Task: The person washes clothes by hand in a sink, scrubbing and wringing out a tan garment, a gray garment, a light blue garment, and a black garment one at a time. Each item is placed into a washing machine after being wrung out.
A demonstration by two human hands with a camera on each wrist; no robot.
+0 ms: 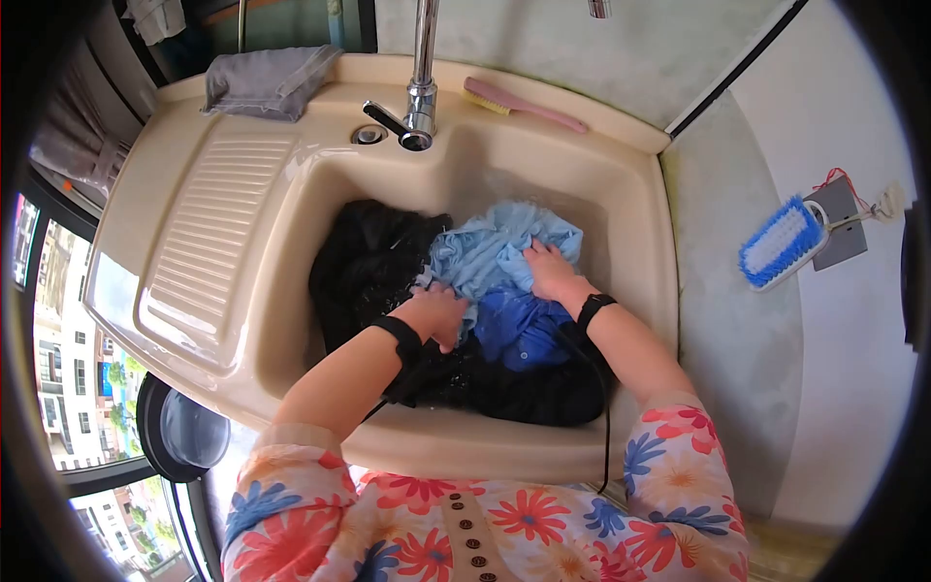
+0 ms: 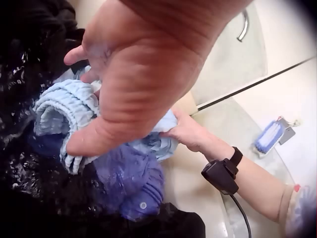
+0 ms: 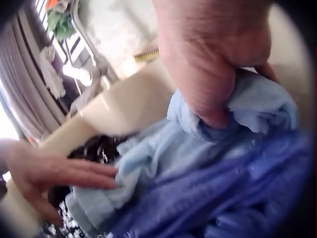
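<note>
A wet light blue garment [image 1: 504, 242] lies bunched in the sink, and my right hand [image 1: 551, 270] grips its right side, thumb sunk into the folds. My left hand [image 1: 438, 312] is at the garment's lower left edge. In the right wrist view the left hand's fingers [image 3: 94, 173] stretch nearly straight onto the cloth, while the left wrist view has its thumb against a ribbed, gathered edge [image 2: 74, 99]. Just below lies a darker blue garment [image 1: 524, 330] with a small button. Black clothes [image 1: 373, 257] lie wet to the left and along the front.
The beige sink [image 1: 640, 291] has a ribbed washboard [image 1: 218, 223] on its left. Behind stand the tap [image 1: 419, 107], a pink brush [image 1: 529, 107] and a folded grey cloth [image 1: 267, 82]. A blue and white brush [image 1: 781, 242] hangs on the right wall.
</note>
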